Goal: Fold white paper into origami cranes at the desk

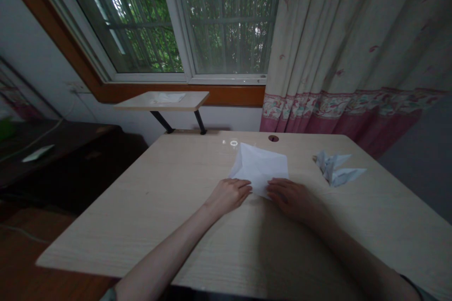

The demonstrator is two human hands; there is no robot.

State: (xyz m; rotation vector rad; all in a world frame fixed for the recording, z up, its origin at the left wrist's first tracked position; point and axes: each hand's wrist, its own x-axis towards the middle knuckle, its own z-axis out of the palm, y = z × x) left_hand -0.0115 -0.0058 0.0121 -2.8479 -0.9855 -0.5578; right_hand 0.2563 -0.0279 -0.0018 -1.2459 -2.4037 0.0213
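A folded white sheet of paper lies on the light wooden table, creased into a pointed shape. My left hand rests at its near left corner, fingers curled and pressing the paper's edge. My right hand lies at the near right corner, fingers bent down onto the paper. Both hands pin the near edge against the table. To the right, apart from my hands, sits a finished folded white paper figure.
A small raised shelf on black brackets stands at the table's far edge. A window with bars is behind it, a patterned curtain at the right. A dark cabinet with a paper slip stands at the left. A cable hole is in the tabletop.
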